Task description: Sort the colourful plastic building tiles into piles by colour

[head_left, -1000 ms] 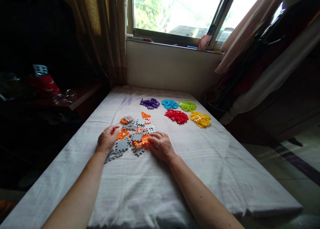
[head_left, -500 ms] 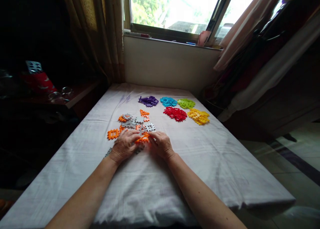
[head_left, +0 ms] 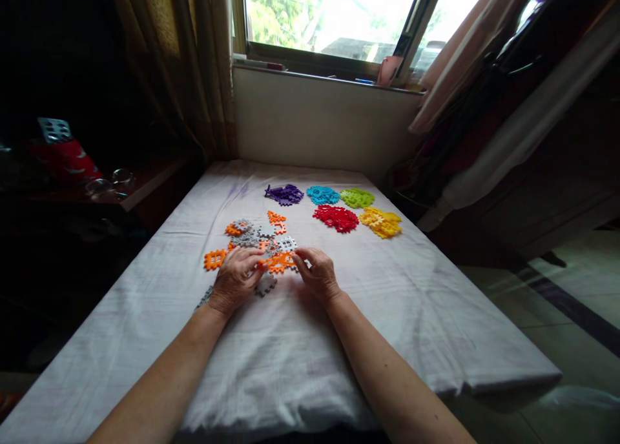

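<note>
Orange toothed pieces lie between my two hands, over part of a mixed orange and grey pile. My left hand pinches their left end with its thumb and fingers. At their right end, the closed thumb and fingertips of my right hand grip the edge. Grey pieces and a pale grey square piece sit just beyond. A square orange piece is left of my left hand, and a grey toothed piece lies nearer me.
Farther back on the cloth-covered table are purple, blue, green, red and yellow piles. A dark side table with glasses stands at left. Clothes hang at right.
My hands have moved slightly apart, showing more of the orange pieces between them. The whole view has shifted a little, moving the table and piles slightly left in the picture.
</note>
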